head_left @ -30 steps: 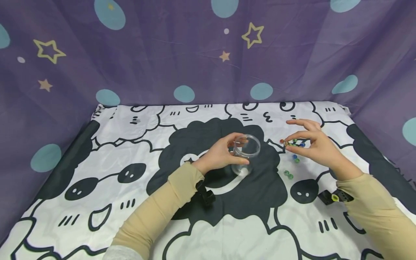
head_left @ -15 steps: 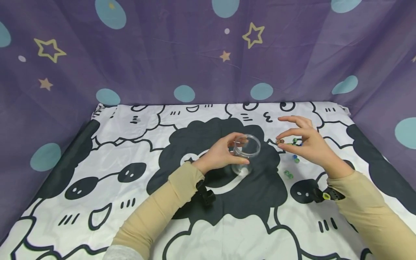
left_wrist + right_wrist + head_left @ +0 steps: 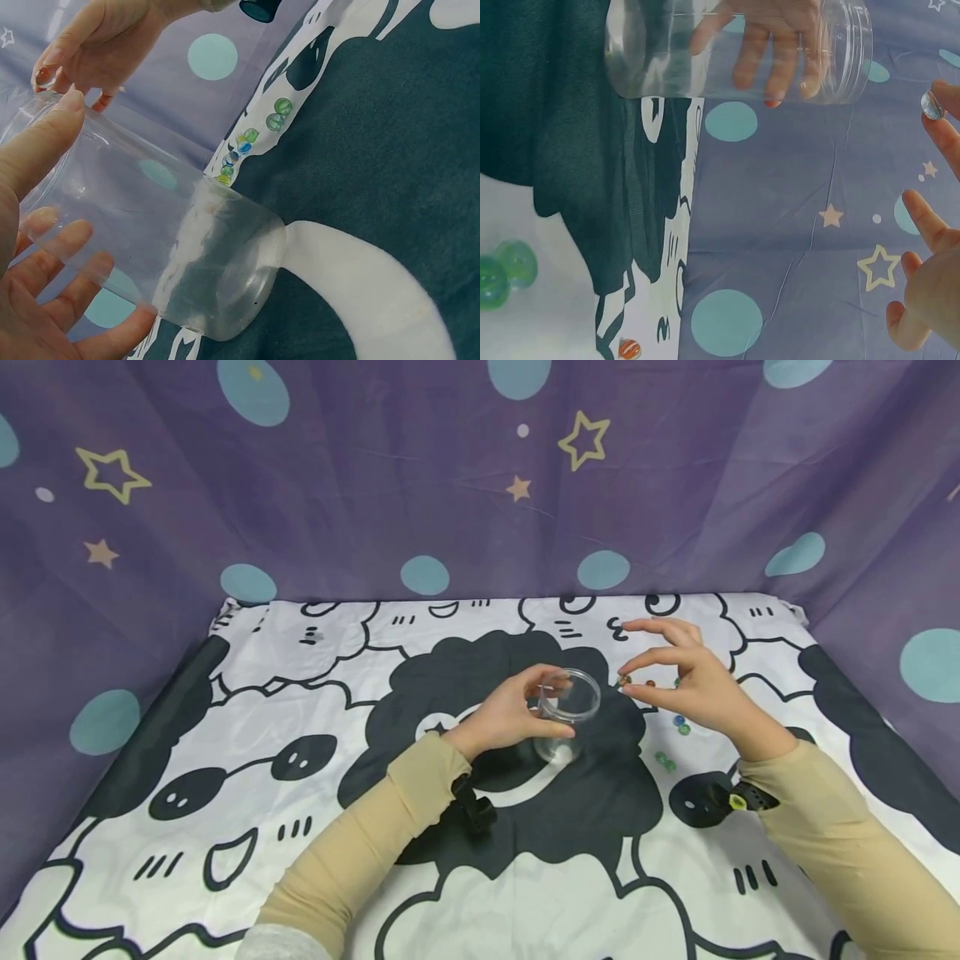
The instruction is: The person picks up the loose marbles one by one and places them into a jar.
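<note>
My left hand (image 3: pixel 513 714) grips a clear, open-topped jar (image 3: pixel 581 706), which stands upright on the dark patch of the cloth. Through the jar's wall in the right wrist view, the fingers (image 3: pixel 780 56) of that hand show wrapped round it. To the right of the jar, my right hand (image 3: pixel 693 685) pinches a clear marble (image 3: pixel 932 105) between thumb and forefinger, its other fingers spread. That marble is held above the cloth, apart from the jar's rim. Near and beneath the right hand lie an orange marble (image 3: pixel 650 683), a blue marble (image 3: pixel 679 721) and green marbles (image 3: pixel 665 762).
A white cloth (image 3: pixel 247 718) printed with black sheep covers the table. Purple curtain (image 3: pixel 337 485) with stars and dots hangs behind and at both sides. Several more marbles (image 3: pixel 245 140) lie in a loose row, seen past the jar in the left wrist view.
My right hand has moved left toward the jar with the pinched marble, uncovering the orange marble on the cloth. The left hand and jar have stayed in place.
</note>
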{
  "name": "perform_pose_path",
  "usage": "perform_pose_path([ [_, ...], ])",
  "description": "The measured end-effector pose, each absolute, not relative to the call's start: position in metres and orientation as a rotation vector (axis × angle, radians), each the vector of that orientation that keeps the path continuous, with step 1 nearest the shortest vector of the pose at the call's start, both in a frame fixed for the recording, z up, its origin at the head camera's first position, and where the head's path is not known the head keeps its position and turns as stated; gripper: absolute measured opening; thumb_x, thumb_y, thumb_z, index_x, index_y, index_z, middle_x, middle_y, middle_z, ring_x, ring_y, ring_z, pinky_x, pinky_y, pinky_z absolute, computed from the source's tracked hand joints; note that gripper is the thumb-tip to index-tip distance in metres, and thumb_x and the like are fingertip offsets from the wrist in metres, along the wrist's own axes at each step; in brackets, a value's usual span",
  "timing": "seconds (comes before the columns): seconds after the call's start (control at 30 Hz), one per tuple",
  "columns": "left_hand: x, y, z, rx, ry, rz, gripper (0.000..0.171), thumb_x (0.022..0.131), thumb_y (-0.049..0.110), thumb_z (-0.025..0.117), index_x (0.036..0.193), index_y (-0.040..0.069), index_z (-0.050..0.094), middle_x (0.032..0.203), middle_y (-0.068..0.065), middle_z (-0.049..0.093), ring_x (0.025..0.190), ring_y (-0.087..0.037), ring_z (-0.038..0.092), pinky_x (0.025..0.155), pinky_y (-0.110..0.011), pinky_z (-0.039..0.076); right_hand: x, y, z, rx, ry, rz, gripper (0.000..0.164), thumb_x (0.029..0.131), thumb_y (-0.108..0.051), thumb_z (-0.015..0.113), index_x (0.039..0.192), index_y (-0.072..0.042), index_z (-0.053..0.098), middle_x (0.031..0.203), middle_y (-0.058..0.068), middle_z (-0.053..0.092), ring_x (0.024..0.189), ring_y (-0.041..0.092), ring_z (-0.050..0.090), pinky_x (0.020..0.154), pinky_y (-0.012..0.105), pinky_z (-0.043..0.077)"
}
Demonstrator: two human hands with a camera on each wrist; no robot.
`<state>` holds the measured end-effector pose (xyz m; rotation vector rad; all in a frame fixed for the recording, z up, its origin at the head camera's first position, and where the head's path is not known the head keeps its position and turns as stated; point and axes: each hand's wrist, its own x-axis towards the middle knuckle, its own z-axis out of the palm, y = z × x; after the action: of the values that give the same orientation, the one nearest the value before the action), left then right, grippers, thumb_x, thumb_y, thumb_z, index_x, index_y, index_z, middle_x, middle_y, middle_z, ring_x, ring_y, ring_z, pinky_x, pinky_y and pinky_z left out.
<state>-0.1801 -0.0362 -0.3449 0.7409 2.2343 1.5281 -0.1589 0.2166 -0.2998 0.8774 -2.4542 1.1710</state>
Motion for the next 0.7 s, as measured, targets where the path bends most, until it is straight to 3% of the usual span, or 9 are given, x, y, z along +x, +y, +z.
perform_pose_path([
  [0.33, -0.181, -0.036, -0.344, 0.736, 2.226, 1.522, 0.069, 0.077, 0.014, 0.080, 0.136, 0.010, 0.045, 0.137, -0.011, 0.052, 0.124, -0.024, 0.050, 0.101, -0.037, 0.047, -0.163, 0.205, -0.296, 0.950, -2.428, 1.166, 0.022, 0.069, 0.005, 0.079, 0.085, -0.010, 0.075, 0.131, 0.015, 0.052, 0.127, 0.026, 0.029, 0.094, 0.053, 0.029],
  [0.53, -0.181, -0.036, -0.344, 0.718, 2.219, 1.518, 0.067, 0.078, 0.016, 0.079, 0.135, 0.013, 0.045, 0.137, -0.010, 0.052, 0.125, -0.025, 0.049, 0.101, -0.038, 0.047, -0.168, 0.196, -0.299, 0.997, -2.425, 1.149, 0.019, 0.070, 0.003, 0.079, 0.085, -0.009, 0.074, 0.130, 0.018, 0.052, 0.129, 0.034, 0.028, 0.099, 0.062, 0.025],
  [0.7, -0.182, -0.036, -0.344, 0.719, 2.207, 1.517, 0.069, 0.078, 0.016, 0.079, 0.137, 0.011, 0.044, 0.138, -0.011, 0.051, 0.125, -0.026, 0.048, 0.101, -0.039, 0.047, -0.170, 0.191, -0.301, 1.026, -2.414, 1.152, 0.020, 0.070, 0.003, 0.079, 0.085, -0.010, 0.074, 0.130, 0.018, 0.052, 0.128, 0.033, 0.029, 0.101, 0.063, 0.023],
])
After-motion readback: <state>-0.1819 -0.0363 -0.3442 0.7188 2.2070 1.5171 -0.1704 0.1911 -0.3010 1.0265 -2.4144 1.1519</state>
